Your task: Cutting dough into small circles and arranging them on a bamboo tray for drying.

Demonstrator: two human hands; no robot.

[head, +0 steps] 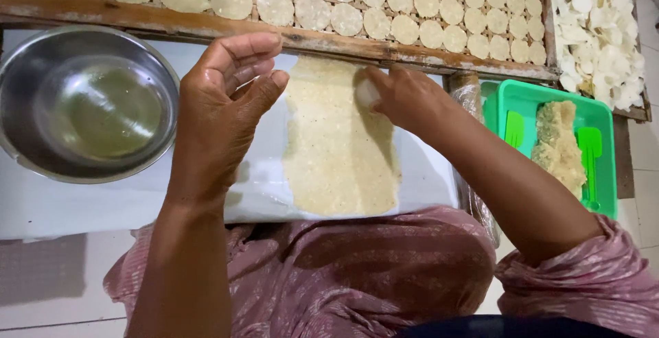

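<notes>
A thin sheet of pale dough (340, 153) is lying flat on a white plastic sheet (425, 173) over the person's lap. The right hand (405, 94) is pressing on the far edge of the dough, fingers closing around a small round white cutter (368, 94). The left hand (223, 98) is hovering just left of the dough, fingers loosely curled, holding nothing. A steel bowl (24, 77) of liquid is sitting to the left. Cut dough discs (405, 8) are covering the wooden rack (137, 19) on the far side. A green tray (604, 125) is holding a lump of dough (557, 146) at right.
</notes>
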